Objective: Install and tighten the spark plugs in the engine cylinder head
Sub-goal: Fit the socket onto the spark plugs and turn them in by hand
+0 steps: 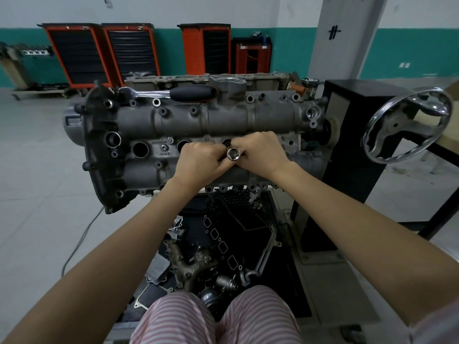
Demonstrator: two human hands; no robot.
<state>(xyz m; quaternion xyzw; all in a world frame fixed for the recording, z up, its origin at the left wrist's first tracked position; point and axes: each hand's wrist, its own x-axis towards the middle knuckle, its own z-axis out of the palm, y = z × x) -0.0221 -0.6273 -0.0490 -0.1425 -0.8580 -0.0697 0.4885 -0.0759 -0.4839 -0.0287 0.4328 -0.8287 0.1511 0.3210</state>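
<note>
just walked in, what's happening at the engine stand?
A person is working over the cylinder head mounted on the stand. Both hands meet at the row of plug wells: the left hand and the right hand together hold a chrome socket, its open end facing the camera, beside an open well. The ratchet lies unused on top of the head. The leftmost plug well looks dark; whether a plug sits in it cannot be told.

Grey cyl. head [198, 120], orange/black cabinets [77, 55], pink-striped trousers [173, 319].
</note>
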